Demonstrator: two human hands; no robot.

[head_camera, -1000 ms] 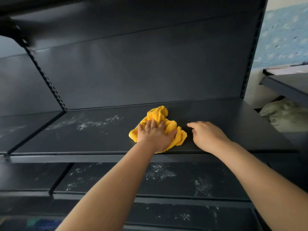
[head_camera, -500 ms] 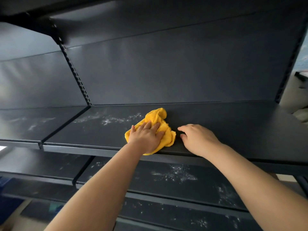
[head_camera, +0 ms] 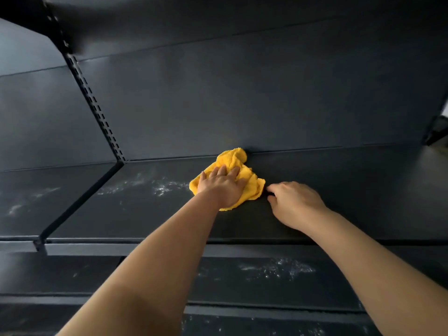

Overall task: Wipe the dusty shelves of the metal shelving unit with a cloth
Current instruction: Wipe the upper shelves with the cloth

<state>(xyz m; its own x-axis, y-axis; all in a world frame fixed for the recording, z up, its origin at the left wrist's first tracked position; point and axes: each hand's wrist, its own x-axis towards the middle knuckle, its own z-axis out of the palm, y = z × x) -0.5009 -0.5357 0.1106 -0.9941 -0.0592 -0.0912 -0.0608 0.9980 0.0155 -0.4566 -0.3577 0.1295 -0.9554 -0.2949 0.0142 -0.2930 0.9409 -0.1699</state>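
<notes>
Yellow terry cloth (head_camera: 244,175) sits bunched mid dark metal shelf (head_camera: 339,190), pinned under flat left hand (head_camera: 221,187); right hand (head_camera: 294,202) loosely curled, empty. Risk: white dust (head_camera: 164,186) smears w/ bunched cloth.

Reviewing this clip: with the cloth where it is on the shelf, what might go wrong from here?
1. The white dust patch lies left of the yellow cloth; a sweep that stops short would likely leave it.
2. The cloth is bunched under the left hand, so it may smear rather than lift.
3. The right hand rests bare on the shelf, possibly marking it.
</notes>
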